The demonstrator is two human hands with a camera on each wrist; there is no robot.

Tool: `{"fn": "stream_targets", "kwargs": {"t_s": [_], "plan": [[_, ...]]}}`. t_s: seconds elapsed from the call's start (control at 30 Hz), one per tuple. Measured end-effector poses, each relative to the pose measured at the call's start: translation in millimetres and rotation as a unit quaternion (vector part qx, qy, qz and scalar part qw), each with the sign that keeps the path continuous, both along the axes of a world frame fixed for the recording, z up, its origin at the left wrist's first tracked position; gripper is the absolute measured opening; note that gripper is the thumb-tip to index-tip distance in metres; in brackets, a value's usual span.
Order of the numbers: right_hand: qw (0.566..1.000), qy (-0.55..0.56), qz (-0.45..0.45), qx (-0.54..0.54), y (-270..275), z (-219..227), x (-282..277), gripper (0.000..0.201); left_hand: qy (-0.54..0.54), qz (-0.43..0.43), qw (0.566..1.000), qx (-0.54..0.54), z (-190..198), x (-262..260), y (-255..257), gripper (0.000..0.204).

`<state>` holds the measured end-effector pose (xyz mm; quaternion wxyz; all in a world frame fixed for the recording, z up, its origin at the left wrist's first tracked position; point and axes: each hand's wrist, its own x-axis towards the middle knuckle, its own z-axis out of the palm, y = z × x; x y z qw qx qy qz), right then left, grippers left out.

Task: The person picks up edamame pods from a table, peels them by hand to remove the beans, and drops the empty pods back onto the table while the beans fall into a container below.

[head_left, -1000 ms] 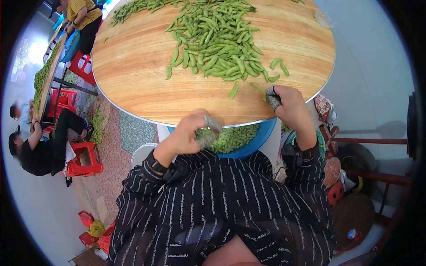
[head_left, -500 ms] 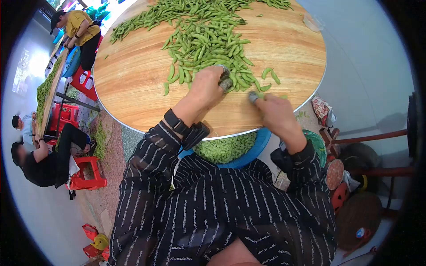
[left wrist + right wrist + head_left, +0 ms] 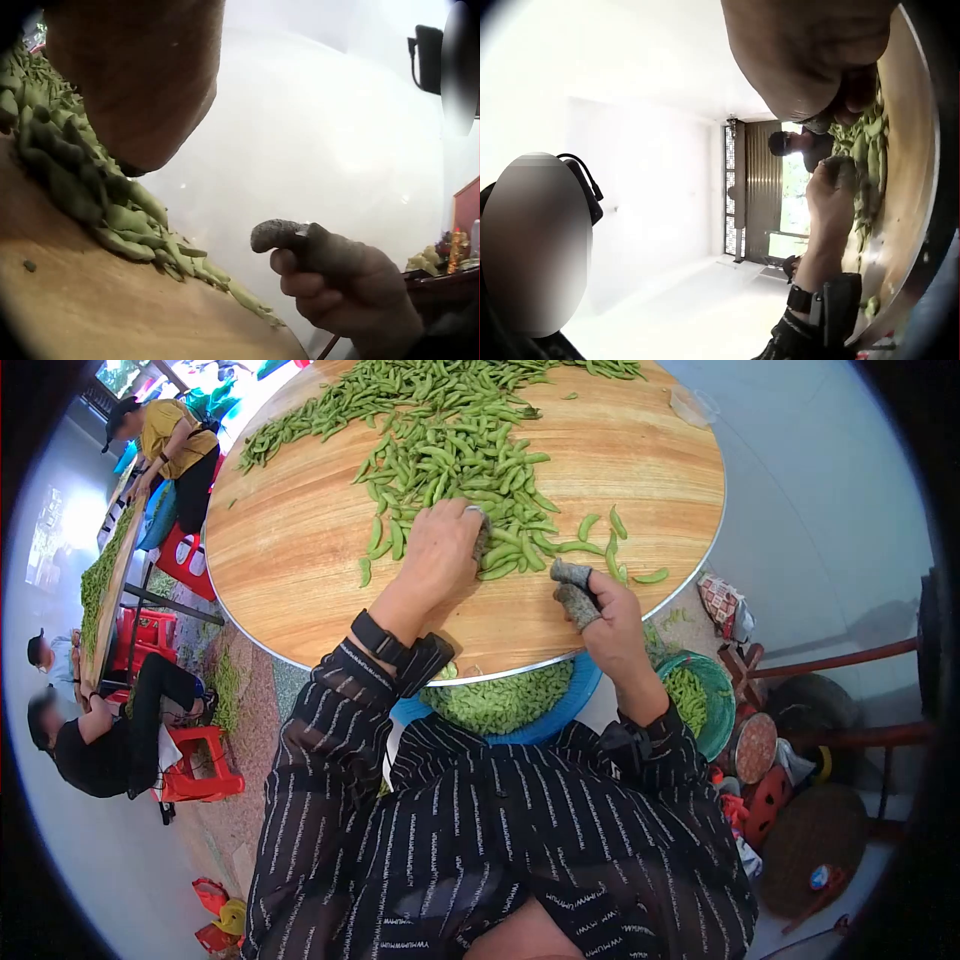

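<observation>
Green edamame pods (image 3: 465,470) lie heaped on the round wooden table (image 3: 300,580). My left hand (image 3: 437,550) reaches down to the near edge of this heap, its grey-wrapped thumb against the pods. Its other fingertips are hidden, and I cannot tell whether they pinch a pod. To the right, my right hand (image 3: 612,635) hovers over the table's near edge with grey wraps on thumb and forefinger. These two stand apart with nothing between them; the left wrist view shows its other fingers (image 3: 304,285) loosely bent. A few loose pods (image 3: 611,552) lie beyond it.
Below the table edge, a blue basin (image 3: 588,685) holds shelled green beans (image 3: 500,702). A green basket (image 3: 715,670) with green pods or husks stands on the floor at right. A clear plastic piece (image 3: 690,405) lies at the far right. Other people sit at a long table on the left.
My left hand has gone from above the basin to the pod heap. The right hand, which held a pod earlier, has drawn back from the table's right side, where more loose pods now lie.
</observation>
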<state>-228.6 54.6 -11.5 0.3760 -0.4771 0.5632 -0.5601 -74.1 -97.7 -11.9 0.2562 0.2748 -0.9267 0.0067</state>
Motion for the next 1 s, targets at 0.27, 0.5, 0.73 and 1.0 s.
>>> {"fn": "stream_targets", "kwargs": {"t_s": [0.27,0.5,0.73,1.0], "plan": [[1.000,-0.022,0.015,0.014,-6.6,-7.5,9.8,0.027,0.029,-0.028,0.998,0.039,-4.0,-3.2,-1.3,0.018],[0.998,-0.062,-0.026,0.003,-7.9,-12.8,14.0,0.025,-0.008,-0.005,0.999,0.032,-2.1,-9.1,-5.1,0.017],[0.994,-0.110,0.010,0.023,-12.2,1.6,18.8,0.024,0.163,-0.026,0.938,0.305,15.1,19.1,18.8,0.013],[0.977,-0.202,0.057,0.019,-32.6,-5.5,38.7,0.031,0.226,-0.038,0.874,0.429,-3.5,36.9,16.2,0.020]]}}
